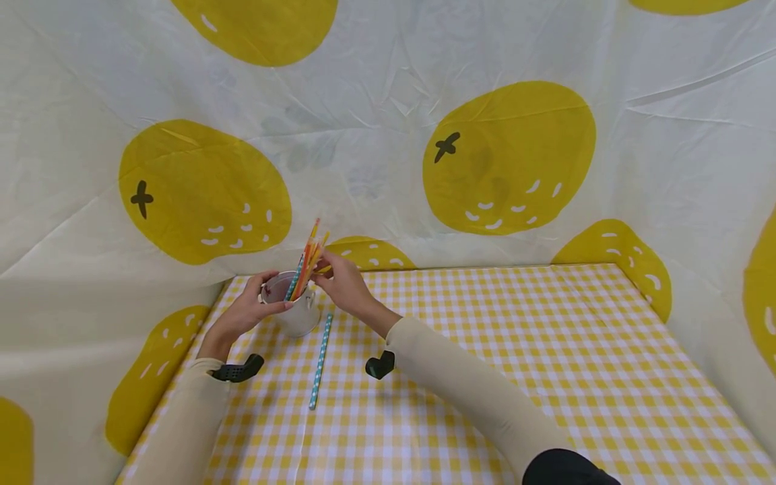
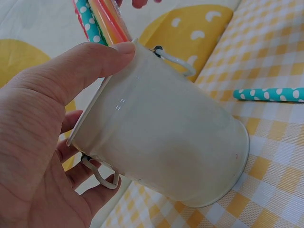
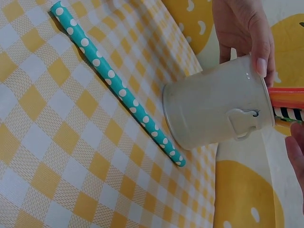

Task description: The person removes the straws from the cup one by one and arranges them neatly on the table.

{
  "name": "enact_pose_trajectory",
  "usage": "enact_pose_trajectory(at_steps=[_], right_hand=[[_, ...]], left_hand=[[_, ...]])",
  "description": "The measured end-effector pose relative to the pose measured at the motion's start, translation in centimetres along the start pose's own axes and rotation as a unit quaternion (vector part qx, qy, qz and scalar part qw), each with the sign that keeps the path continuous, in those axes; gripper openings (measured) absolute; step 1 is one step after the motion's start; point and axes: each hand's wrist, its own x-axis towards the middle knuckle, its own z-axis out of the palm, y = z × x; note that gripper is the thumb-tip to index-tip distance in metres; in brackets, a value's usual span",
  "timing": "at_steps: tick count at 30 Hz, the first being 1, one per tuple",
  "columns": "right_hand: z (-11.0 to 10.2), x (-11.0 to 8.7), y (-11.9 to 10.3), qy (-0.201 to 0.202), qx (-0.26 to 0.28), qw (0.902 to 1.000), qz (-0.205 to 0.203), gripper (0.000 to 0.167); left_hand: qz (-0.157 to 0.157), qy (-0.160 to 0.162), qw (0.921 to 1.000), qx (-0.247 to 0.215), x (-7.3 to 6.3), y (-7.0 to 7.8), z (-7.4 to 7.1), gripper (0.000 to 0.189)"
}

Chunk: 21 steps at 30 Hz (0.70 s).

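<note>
A small white pail (image 1: pixel 298 318) with little side handles stands at the table's far left. My left hand (image 1: pixel 247 306) grips it by the rim, thumb (image 2: pixel 102 59) on the near outer side and fingers behind. From its mouth rises a bundle of straws (image 1: pixel 308 259), orange, yellow, striped and teal dotted. At the bundle's right side, my right hand (image 1: pixel 344 279) has its fingers curled and pinches the straws; its fingertips (image 3: pixel 295 147) show only at the edge of the right wrist view. One teal straw with white dots (image 1: pixel 320 362) lies on the cloth by the pail.
A yellow and white checked cloth (image 1: pixel 485 337) covers the table. Behind it and along the left hangs a pale curtain (image 1: pixel 364 168) with big yellow fruit prints. The table's far edge runs close behind the pail.
</note>
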Motion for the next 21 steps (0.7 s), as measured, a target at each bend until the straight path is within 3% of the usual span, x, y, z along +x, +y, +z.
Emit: enact_pose_trajectory(at_steps=[9,15,21], right_hand=[[-0.01,-0.18,-0.05,0.027,0.027,0.9992,-0.005,0.035],[-0.02,-0.24,0.14,0.037,0.051,0.998,-0.008,0.019],[-0.42,-0.08,0.05,0.036,0.041,0.9985,0.003,0.017]], left_hand=[[0.005,0.001,0.9998,-0.018,-0.17,0.08,-0.1,0.093],[0.008,0.004,0.9998,-0.016,-0.09,-0.01,-0.15,0.091],[0.007,0.002,0.9999,-0.01,-0.18,0.16,-0.08,0.091]])
